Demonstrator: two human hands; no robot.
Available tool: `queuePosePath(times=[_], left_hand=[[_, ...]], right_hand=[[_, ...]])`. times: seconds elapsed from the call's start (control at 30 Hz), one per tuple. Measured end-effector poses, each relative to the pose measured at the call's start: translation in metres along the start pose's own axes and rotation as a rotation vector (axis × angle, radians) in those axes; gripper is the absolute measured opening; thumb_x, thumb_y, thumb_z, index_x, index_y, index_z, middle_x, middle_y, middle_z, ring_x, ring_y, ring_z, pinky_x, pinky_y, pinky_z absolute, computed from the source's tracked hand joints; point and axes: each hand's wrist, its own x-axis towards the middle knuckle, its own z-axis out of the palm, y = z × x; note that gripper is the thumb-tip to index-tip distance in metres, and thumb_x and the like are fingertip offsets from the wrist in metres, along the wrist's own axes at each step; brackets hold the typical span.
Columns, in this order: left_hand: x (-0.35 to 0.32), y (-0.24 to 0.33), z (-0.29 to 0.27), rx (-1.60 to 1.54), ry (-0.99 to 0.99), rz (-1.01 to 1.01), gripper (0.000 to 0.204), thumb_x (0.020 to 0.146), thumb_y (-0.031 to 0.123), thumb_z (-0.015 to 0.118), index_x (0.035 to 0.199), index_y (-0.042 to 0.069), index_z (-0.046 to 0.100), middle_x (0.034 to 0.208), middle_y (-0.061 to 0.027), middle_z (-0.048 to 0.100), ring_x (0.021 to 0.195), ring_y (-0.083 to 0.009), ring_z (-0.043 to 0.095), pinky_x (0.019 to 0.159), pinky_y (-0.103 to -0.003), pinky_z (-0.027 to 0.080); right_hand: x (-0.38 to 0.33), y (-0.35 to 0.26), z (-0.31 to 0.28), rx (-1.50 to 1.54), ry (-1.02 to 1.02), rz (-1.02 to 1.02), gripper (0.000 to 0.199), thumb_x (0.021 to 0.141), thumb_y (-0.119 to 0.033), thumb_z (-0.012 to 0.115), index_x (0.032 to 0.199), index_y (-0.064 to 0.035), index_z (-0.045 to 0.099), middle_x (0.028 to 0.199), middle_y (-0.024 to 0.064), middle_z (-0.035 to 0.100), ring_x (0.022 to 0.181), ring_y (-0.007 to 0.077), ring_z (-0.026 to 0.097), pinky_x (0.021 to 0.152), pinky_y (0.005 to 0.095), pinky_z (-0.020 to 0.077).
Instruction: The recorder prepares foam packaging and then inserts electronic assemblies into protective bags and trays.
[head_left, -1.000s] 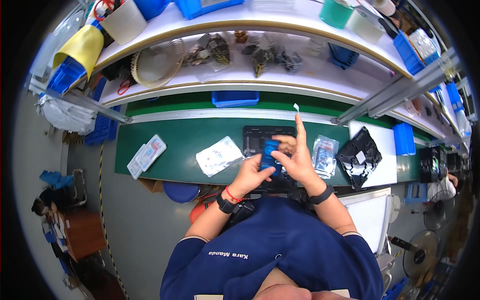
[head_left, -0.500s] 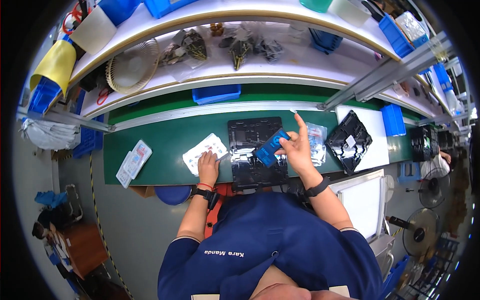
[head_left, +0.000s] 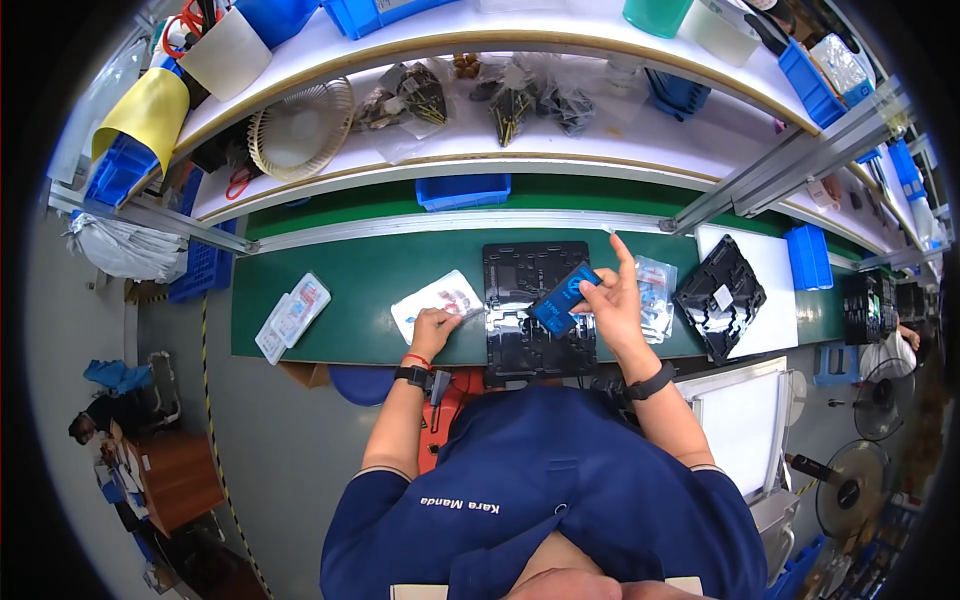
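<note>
My right hand (head_left: 612, 308) grips a flat, dark blue rectangular pack (head_left: 566, 300), which looks like a phone battery, tilted over a black plastic tray (head_left: 510, 262). Its index finger points away, with a small whitish piece at the tip, too small to name. To the left, the fingers of my left hand (head_left: 433, 330) are pinched together at the near edge of a white sheet (head_left: 420, 305) with printed or stuck-on coloured marks. A thin greyish piece (head_left: 472, 314) shows at those fingertips; its kind is unclear.
Clear packets (head_left: 656, 290) lie right of the tray, beside another black tray (head_left: 720, 298) on a white board. More packets (head_left: 300, 308) rest at the left. Shelves (head_left: 420, 165) with bagged parts and a round basket (head_left: 300, 130) rise behind the green bench (head_left: 370, 262).
My left hand has drawn back toward the sheet's near edge, its fingers closing into a pinch. My right hand still holds the blue pack over the tray. The whole view has shifted slightly.
</note>
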Motion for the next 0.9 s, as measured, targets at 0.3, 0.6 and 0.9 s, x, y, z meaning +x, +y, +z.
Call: queuePosePath(times=[0.3,0.6,0.9], left_hand=[[0.015,0.057,-0.053,-0.297,0.313,-0.344,0.018,0.081,0.016,0.061,0.077,-0.001,0.065,0.067,-0.0068,0.063,0.059,-0.012,0.055,0.056,-0.027,0.044],[0.016,0.162,-0.077,-0.222,0.354,0.145,0.012,0.064,0.009,0.074,0.069,0.004,0.064,0.07,-0.0079,0.062,0.072,-0.0214,0.057,0.067,-0.031,0.044],[0.01,0.186,-0.078,-0.378,0.035,0.255,0.009,0.072,0.007,0.069,0.073,0.001,0.064,0.073,-0.0076,0.063,0.071,-0.0182,0.059,0.068,-0.03,0.045]], right_hand=[[0.004,-0.016,0.013,-0.063,-0.083,-0.13,0.074,0.08,0.009,0.05,0.139,-0.0114,0.009,0.086,0.0073,0.054,0.07,0.0094,0.056,0.056,0.0213,0.0504],[0.016,-0.039,0.036,-0.199,-0.144,-0.457,0.07,0.079,0.007,0.054,0.137,-0.006,0.018,0.083,0.0088,0.058,0.07,0.0104,0.056,0.062,0.0215,0.0475],[0.012,-0.041,0.034,-0.211,-0.265,-0.473,0.071,0.078,0.007,0.055,0.137,-0.0061,0.017,0.082,0.0096,0.059,0.068,0.0104,0.054,0.063,0.0215,0.0455]])
